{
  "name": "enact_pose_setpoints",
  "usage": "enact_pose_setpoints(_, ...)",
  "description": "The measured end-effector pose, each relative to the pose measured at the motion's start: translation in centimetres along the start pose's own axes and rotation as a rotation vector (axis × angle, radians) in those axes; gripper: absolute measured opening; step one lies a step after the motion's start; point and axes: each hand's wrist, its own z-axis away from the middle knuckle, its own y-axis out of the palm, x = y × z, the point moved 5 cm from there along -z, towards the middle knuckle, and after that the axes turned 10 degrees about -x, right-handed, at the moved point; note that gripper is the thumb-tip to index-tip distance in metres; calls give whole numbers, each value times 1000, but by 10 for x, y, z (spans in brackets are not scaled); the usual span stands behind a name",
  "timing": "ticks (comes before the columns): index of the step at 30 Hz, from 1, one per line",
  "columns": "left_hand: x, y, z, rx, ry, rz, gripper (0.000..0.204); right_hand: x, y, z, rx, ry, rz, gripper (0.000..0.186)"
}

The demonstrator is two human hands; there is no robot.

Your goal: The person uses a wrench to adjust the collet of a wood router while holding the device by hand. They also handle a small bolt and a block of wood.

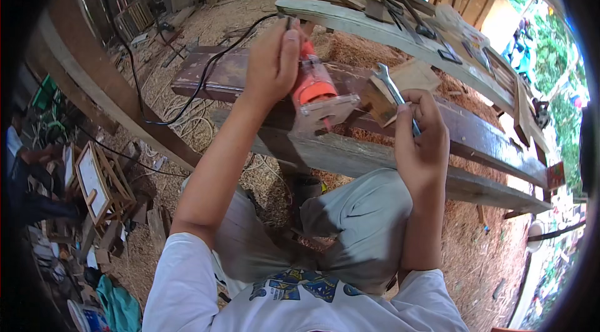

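Fingers of my left hand are wrapped round the cord end of a trim router, orange-red with a clear plastic base. It is tilted, its base toward me, over the dark brown plank. A black cord runs from its top end off to the left. My right hand grips a metal open-end wrench, its jaw pointing up and away to the left. Just behind the wrench lies a small wooden block on the plank. Wrench and router are apart.
The long brown plank crosses before my knees, a grey board along its near side. Beyond stands a workbench with hand tools and a plastic bag. Wood shavings cover the floor. Timber posts rise at left, where another person sits beside a wooden frame.
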Motion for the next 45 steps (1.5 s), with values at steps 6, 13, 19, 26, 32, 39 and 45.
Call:
enact_pose_setpoints(6,24,0,12,-206,-123,332,33,-29,-22,6,-62,11,-140,11)
enact_pose_setpoints(13,-39,-50,10,-321,-43,26,39,-65,-27,25,11,101,-264,10)
enact_pose_setpoints(19,-156,-43,25,-255,35,153,37,-101,-42,30,111,121,-282,12)
enact_pose_setpoints(26,-180,109,40,420,-390,-97,22,-152,-120,8,-198,23,52,25)
enact_pose_setpoints(32,-170,221,71,581,66,-144,40,-178,-143,-10,-181,-188,306,28)
enact_pose_setpoints(39,-138,292,86,664,156,-286,46,-219,-130,-20,-198,-272,377,25)
enact_pose_setpoints(45,-129,286,90,621,115,-233,46,-224,-123,-12,-266,-304,354,26)
